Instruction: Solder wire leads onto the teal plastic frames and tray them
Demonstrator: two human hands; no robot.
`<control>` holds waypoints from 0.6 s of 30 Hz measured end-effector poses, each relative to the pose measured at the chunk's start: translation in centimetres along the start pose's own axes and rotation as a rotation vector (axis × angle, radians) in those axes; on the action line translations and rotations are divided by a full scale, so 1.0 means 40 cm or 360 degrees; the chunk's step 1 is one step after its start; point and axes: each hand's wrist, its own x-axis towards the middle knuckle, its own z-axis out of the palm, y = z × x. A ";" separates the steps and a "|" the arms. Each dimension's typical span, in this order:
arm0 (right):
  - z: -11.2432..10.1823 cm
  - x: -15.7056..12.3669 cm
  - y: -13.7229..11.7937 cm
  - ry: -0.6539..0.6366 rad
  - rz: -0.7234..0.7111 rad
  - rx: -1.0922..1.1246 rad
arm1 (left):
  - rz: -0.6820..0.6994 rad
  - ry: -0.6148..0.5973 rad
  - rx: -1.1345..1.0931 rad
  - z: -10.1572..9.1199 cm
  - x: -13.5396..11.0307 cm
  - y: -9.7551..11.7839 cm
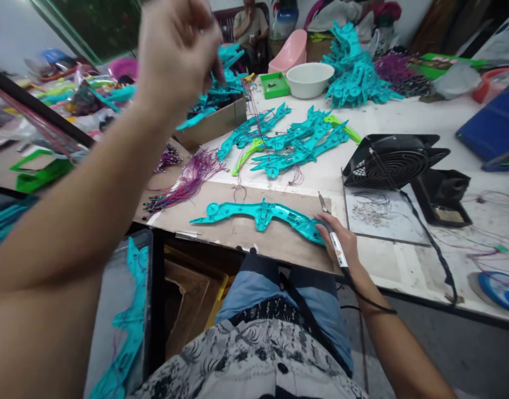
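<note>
My left hand (175, 52) is raised high at the upper left, fingers pinched together over the cardboard box (212, 124) of teal parts; what they pinch is too small to make out. My right hand (339, 244) rests on the brown board (254, 233) at the table's near edge. It grips a soldering iron (333, 235) with its tip pointing up and away, and its fingers touch the right end of a long teal plastic bow-shaped part (262, 213) lying flat on the board.
More teal and lime parts (291, 144) lie mid-table, with a bundle of red-purple wires (188, 183) to the left. A black fan (389, 163), a black stand (443, 197), a white bowl (310, 79), a green tray (274, 85) and another teal pile (354, 77) stand beyond. A person (250, 27) sits at the back.
</note>
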 end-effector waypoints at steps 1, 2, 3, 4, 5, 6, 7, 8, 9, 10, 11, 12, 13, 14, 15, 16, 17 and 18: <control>-0.004 0.006 -0.001 0.0107 0.0097 0.0061 | 0.0060 -0.0139 0.0051 0.012 -0.052 -0.019; -0.007 0.014 -0.003 0.0227 0.0187 0.0117 | 0.0051 -0.0287 0.0097 0.025 -0.108 -0.041; -0.009 0.025 -0.008 0.0339 0.0256 0.0163 | -0.0010 -0.0350 0.0095 0.040 -0.166 -0.065; -0.011 0.037 -0.016 0.0427 0.0303 0.0205 | -0.0106 -0.0426 0.0056 0.057 -0.224 -0.091; -0.010 0.050 -0.026 0.0485 0.0336 0.0252 | -0.0212 -0.0537 -0.0036 0.074 -0.279 -0.116; -0.006 0.063 -0.039 0.0499 0.0359 0.0327 | -0.0327 -0.0634 -0.0149 0.091 -0.331 -0.139; 0.000 0.074 -0.055 0.0470 0.0381 0.0447 | -0.0436 -0.0723 -0.0253 0.108 -0.376 -0.160; 0.009 0.084 -0.072 0.0403 0.0402 0.0603 | -0.0529 -0.0777 -0.0353 0.123 -0.415 -0.177; 0.021 0.092 -0.091 0.0314 0.0418 0.0775 | -0.0607 -0.0803 -0.0431 0.136 -0.447 -0.190; 0.035 0.099 -0.109 0.0217 0.0428 0.0938 | -0.0659 -0.0806 -0.0479 0.147 -0.472 -0.199; 0.051 0.105 -0.127 0.0122 0.0434 0.1069 | -0.0683 -0.0801 -0.0498 0.157 -0.491 -0.205; 0.067 0.110 -0.143 0.0045 0.0440 0.1156 | -0.0683 -0.0790 -0.0486 0.164 -0.504 -0.208; 0.083 0.115 -0.158 -0.0004 0.0452 0.1204 | -0.0655 -0.0786 -0.0448 0.169 -0.513 -0.208; 0.099 0.121 -0.171 -0.0032 0.0466 0.1236 | -0.0600 -0.0791 -0.0390 0.173 -0.519 -0.207; 0.113 0.128 -0.182 -0.0043 0.0474 0.1273 | -0.0523 -0.0799 -0.0319 0.175 -0.522 -0.205; 0.125 0.135 -0.191 -0.0052 0.0480 0.1318 | -0.0427 -0.0810 -0.0245 0.177 -0.523 -0.202; 0.136 0.143 -0.197 -0.0064 0.0485 0.1376 | -0.0322 -0.0820 -0.0168 0.178 -0.525 -0.200; 0.144 0.152 -0.202 -0.0080 0.0495 0.1447 | -0.0216 -0.0826 -0.0087 0.178 -0.526 -0.198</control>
